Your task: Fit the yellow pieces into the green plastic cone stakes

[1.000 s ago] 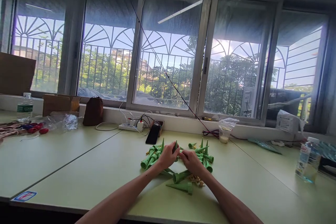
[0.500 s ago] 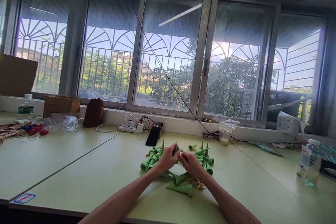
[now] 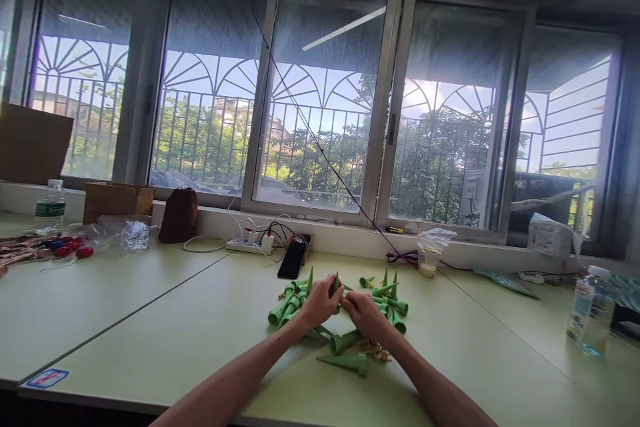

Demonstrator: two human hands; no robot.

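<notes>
My left hand [image 3: 321, 301] is closed around a green plastic cone-shaped spike [image 3: 337, 282], its tip pointing up. Close beside it, my right hand [image 3: 364, 310] has its fingers pinched together at the lower end of that spike; whatever they hold is too small and hidden to make out. Left of my hands lies a heap of similar green spikes [image 3: 287, 308], and another heap [image 3: 395, 303] lies to the right. Nearer to me, a loose green spike [image 3: 343, 363] lies on its side, by small pale yellowish pieces [image 3: 376, 349] partly covered by my right arm.
On the pale green table [image 3: 165, 340], a black phone [image 3: 293, 259] and a power strip [image 3: 250, 245] are at the back. A bagged cup [image 3: 429, 257] stands behind the right heap. A clear bottle [image 3: 591, 310] is far right; a brown pouch [image 3: 179, 215] and red balls [image 3: 84, 252] are left.
</notes>
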